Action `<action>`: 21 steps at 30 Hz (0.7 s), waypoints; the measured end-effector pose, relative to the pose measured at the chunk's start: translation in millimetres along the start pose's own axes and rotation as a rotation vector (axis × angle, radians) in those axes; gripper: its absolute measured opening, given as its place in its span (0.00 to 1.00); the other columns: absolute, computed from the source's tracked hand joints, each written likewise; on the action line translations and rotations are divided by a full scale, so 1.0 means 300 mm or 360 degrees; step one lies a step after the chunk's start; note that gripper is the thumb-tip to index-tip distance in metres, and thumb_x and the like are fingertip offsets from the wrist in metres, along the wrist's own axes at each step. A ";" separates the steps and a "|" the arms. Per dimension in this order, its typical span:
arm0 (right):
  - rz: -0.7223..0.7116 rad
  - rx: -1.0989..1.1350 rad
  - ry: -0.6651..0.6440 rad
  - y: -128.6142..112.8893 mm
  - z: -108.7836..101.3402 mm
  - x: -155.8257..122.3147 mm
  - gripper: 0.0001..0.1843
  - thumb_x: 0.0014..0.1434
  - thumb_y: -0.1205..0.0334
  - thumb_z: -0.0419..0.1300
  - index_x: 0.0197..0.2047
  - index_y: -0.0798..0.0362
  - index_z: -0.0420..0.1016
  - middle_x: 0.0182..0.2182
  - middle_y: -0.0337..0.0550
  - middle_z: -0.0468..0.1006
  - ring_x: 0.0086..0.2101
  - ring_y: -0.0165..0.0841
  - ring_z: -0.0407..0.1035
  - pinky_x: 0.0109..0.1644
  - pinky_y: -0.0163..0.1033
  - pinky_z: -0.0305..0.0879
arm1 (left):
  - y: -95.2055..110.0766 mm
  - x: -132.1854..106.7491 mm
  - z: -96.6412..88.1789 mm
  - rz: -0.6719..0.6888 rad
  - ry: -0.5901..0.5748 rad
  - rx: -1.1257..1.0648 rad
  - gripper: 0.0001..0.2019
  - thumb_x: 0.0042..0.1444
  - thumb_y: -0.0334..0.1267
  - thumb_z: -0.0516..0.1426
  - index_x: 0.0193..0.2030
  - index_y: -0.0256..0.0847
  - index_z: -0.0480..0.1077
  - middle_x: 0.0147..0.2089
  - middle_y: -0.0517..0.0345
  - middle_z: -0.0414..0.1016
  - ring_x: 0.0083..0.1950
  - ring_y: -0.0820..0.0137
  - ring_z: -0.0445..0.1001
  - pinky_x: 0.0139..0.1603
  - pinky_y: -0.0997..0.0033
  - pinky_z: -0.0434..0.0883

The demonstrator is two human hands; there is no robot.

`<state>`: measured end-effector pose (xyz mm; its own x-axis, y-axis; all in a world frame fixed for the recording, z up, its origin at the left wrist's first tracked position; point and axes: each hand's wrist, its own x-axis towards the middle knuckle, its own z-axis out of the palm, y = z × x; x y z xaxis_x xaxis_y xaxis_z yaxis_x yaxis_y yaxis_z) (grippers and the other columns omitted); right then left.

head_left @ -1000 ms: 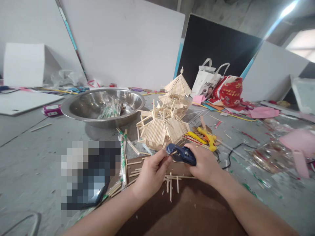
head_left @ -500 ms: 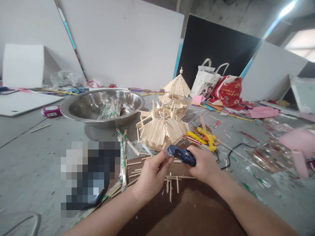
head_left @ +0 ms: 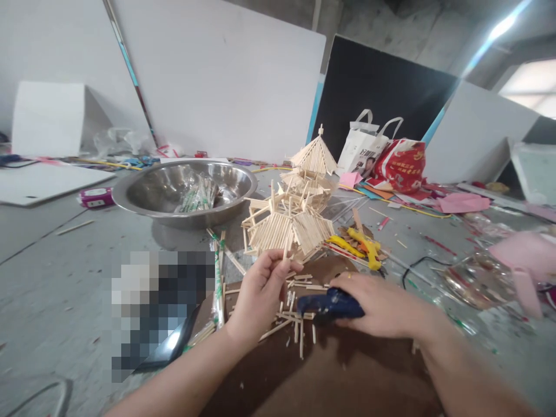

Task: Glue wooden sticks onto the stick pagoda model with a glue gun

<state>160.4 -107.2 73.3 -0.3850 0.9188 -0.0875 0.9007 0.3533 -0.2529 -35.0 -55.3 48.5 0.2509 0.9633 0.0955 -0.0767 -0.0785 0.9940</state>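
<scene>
My left hand [head_left: 263, 289] pinches a short wooden stick [head_left: 286, 248] upright between thumb and fingers, just in front of a model pagoda [head_left: 271, 231] built from wooden sticks. My right hand [head_left: 376, 304] is closed over a dark blue hand tool [head_left: 332, 304] that looks like a cutter, low above the brown board [head_left: 347, 368]. Its near end points left, over several cut stick pieces [head_left: 301, 339] lying on the board. The pagoda has tiered roofs and a pointed top. My fingers partly hide the tool.
Left stands a steel basin [head_left: 143, 211] with wrapped chopsticks [head_left: 200, 197] inside. More wrapped chopsticks [head_left: 218, 278] lie beside the board. A yellow glue gun [head_left: 369, 246] rests right of the pagoda. A pink-lidded clear container [head_left: 473, 278], bags and paper scraps lie further right.
My right hand has lowered the blue tool toward the board, away from my left hand. My left hand has risen slightly toward the pagoda, and its stick now shows upright.
</scene>
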 end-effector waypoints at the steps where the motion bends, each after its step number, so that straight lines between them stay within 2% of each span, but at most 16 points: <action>1: -0.0036 -0.0027 -0.0070 -0.013 0.017 0.002 0.15 0.46 0.54 0.57 0.39 0.49 0.67 0.33 0.40 0.73 0.34 0.35 0.67 0.36 0.39 0.61 | 0.004 0.000 0.003 -0.0040 -0.0003 -0.0014 0.10 0.51 0.43 0.51 0.33 0.38 0.61 0.28 0.60 0.71 0.15 0.83 0.57 0.15 0.81 0.56; 4: -0.0131 -0.0138 -0.0176 -0.047 0.081 0.021 0.16 0.43 0.53 0.60 0.34 0.52 0.68 0.31 0.43 0.73 0.33 0.37 0.67 0.37 0.41 0.61 | 0.004 -0.003 0.012 -0.0162 -0.0065 -0.0024 0.11 0.49 0.44 0.52 0.26 0.37 0.61 0.23 0.62 0.69 0.14 0.83 0.57 0.15 0.81 0.55; 8: -0.0183 -0.0135 -0.0094 -0.075 0.130 0.039 0.27 0.40 0.50 0.62 0.42 0.55 0.67 0.39 0.49 0.71 0.42 0.41 0.64 0.45 0.45 0.58 | -0.018 -0.006 0.018 -0.0237 -0.0078 -0.0010 0.13 0.48 0.44 0.53 0.21 0.37 0.60 0.16 0.66 0.63 0.13 0.83 0.55 0.14 0.81 0.53; 11: -0.0272 -0.0036 -0.0059 -0.068 0.108 0.043 0.38 0.36 0.42 0.61 0.49 0.54 0.63 0.48 0.51 0.67 0.49 0.44 0.58 0.51 0.47 0.53 | -0.043 0.000 0.014 -0.0235 -0.0077 0.0020 0.14 0.49 0.45 0.52 0.20 0.37 0.61 0.13 0.68 0.58 0.13 0.83 0.53 0.14 0.81 0.51; 13: -0.0252 0.0058 -0.0070 -0.025 0.071 0.048 0.37 0.40 0.39 0.56 0.49 0.52 0.63 0.49 0.50 0.67 0.50 0.43 0.58 0.50 0.46 0.54 | -0.057 0.005 0.011 -0.0217 -0.0091 0.0041 0.15 0.50 0.46 0.51 0.21 0.37 0.61 0.12 0.69 0.55 0.13 0.83 0.53 0.14 0.81 0.51; 14: -0.0144 0.0116 -0.0053 0.012 0.050 0.052 0.33 0.44 0.39 0.53 0.48 0.51 0.64 0.47 0.48 0.69 0.47 0.40 0.62 0.48 0.44 0.56 | -0.062 0.007 0.010 -0.0209 -0.0096 0.0045 0.15 0.50 0.46 0.51 0.21 0.37 0.61 0.12 0.69 0.55 0.13 0.83 0.53 0.14 0.81 0.51; 15: 0.0086 0.0159 0.0058 0.059 0.031 0.058 0.27 0.49 0.41 0.48 0.46 0.49 0.66 0.44 0.46 0.71 0.44 0.38 0.65 0.45 0.42 0.58 | -0.065 0.009 0.010 -0.0206 -0.0094 0.0041 0.14 0.50 0.46 0.51 0.22 0.38 0.60 0.12 0.69 0.55 0.13 0.83 0.53 0.14 0.81 0.51; 17: 0.0727 0.0107 0.0342 0.174 0.006 0.072 0.26 0.53 0.42 0.41 0.40 0.50 0.69 0.38 0.47 0.74 0.38 0.39 0.68 0.40 0.43 0.60 | -0.068 0.010 0.012 -0.0212 -0.0079 0.0010 0.13 0.50 0.46 0.51 0.23 0.38 0.60 0.14 0.69 0.57 0.13 0.83 0.53 0.13 0.81 0.51; 18: 0.1054 0.0024 0.0459 0.235 0.002 0.080 0.27 0.53 0.41 0.40 0.37 0.51 0.70 0.36 0.50 0.74 0.37 0.41 0.68 0.38 0.44 0.59 | -0.069 0.010 0.014 -0.0218 -0.0072 -0.0007 0.13 0.50 0.46 0.50 0.24 0.38 0.60 0.15 0.68 0.58 0.13 0.83 0.53 0.13 0.81 0.50; 19: 0.1293 0.0003 0.0491 0.294 0.005 0.088 0.27 0.51 0.40 0.42 0.35 0.52 0.70 0.35 0.53 0.74 0.37 0.43 0.68 0.37 0.45 0.58 | -0.070 0.010 0.016 -0.0221 -0.0070 -0.0023 0.13 0.50 0.46 0.50 0.25 0.38 0.60 0.16 0.68 0.59 0.13 0.83 0.53 0.13 0.81 0.50; 21: 0.1425 0.0027 0.0475 0.391 0.026 0.100 0.27 0.48 0.40 0.46 0.29 0.56 0.70 0.30 0.58 0.74 0.34 0.47 0.68 0.33 0.46 0.58 | -0.075 0.009 0.020 -0.0222 -0.0090 -0.0043 0.12 0.50 0.45 0.50 0.25 0.38 0.60 0.17 0.67 0.61 0.13 0.83 0.54 0.13 0.81 0.50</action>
<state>252.9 -39.6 33.4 0.5185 0.8550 -0.0064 0.8323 -0.5064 -0.2255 -26.9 -52.5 26.8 0.3150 0.9483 -0.0400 -0.0631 0.0630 0.9960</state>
